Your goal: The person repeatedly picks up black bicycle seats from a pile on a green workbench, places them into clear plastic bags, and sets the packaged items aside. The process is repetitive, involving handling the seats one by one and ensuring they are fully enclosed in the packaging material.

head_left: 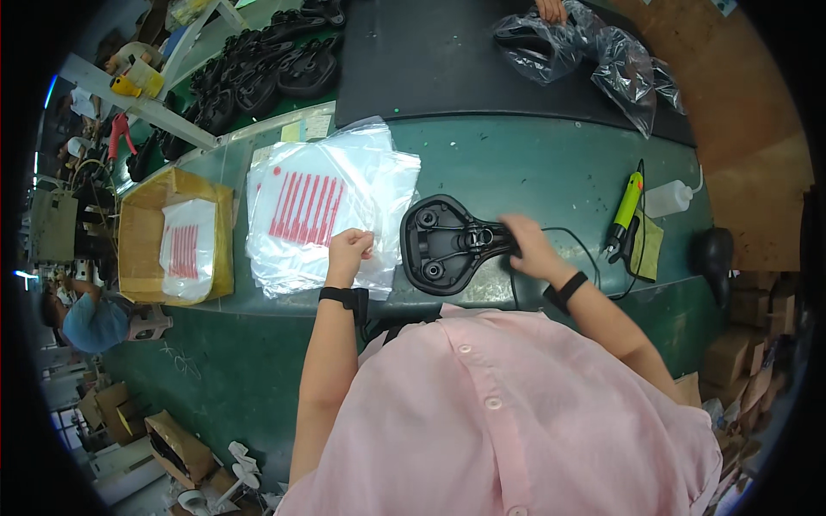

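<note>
A black bicycle saddle (441, 244) lies upside down on the green table, its rails and clamp facing up and its narrow nose pointing right. My right hand (535, 251) is closed around the nose, its fingers partly hidden. Left of the saddle is a stack of clear plastic bags (297, 206) with red printing. Over the right part of that stack my left hand (348, 254) is closed, thumb and fingers pinched together. Whatever it may hold is too small to make out.
A yellow bin (221, 241) holds more bags on the left. Many black saddles (249, 77) lie at the far left. On the right are a green power screwdriver (627, 206), its black cable and a white bottle (669, 199). Another person's hand (551, 10) touches bagged saddles on a black mat (413, 64).
</note>
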Motion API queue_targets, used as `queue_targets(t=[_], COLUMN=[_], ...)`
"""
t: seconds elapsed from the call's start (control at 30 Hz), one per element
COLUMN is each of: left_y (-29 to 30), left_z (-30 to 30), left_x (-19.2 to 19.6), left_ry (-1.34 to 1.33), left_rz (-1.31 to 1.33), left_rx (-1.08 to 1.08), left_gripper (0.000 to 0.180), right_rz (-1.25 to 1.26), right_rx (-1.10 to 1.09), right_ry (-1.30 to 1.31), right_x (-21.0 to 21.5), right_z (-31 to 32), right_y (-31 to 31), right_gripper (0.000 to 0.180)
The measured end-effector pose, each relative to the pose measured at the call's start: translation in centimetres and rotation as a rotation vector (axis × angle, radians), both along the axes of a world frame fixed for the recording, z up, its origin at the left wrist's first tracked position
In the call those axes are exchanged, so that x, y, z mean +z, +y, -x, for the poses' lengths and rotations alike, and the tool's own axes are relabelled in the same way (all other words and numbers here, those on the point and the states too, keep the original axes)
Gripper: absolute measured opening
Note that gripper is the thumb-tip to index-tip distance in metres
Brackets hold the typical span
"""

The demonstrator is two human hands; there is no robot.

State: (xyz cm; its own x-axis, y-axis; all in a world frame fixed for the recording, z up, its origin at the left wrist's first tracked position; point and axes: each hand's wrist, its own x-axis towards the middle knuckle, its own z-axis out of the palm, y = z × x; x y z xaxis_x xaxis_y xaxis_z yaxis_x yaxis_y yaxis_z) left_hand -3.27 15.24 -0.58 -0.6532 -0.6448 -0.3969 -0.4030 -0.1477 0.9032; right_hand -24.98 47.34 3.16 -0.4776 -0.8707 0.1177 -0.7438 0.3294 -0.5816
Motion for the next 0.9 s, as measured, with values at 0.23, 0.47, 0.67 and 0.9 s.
queue_targets(t=[0.23,0.47,0.67,0.9], left_y=[0.5,0.9,-0.7,-2.7], left_z=[0.3,0.1,0.7,0.3], left_x=[1.5,1.6,4.0,2.9], left_ry=[0.0,0.161,0.131,0.138], left_rz=[0.098,0.007,-0.018,0.022], left_rx=[0.1,0.193,0.211,0.384], left_gripper=[0.016,0.013,0.014,0.009], right_rz=[-0.579,-0.54,0.114,0.125], right_rx=[0.265,0.119,-0.148,-0.003], right_ry=[-0.223,-1.784,-1.245,-0.275], right_x=[-0.8,-1.1,6.4,4.9], right_z=[2.8,-1.1,-5.6,-6.8], right_y=[-3.3,-3.2,-5.4,-14.4], right_gripper=[0.081,0.049,0.051,0.055])
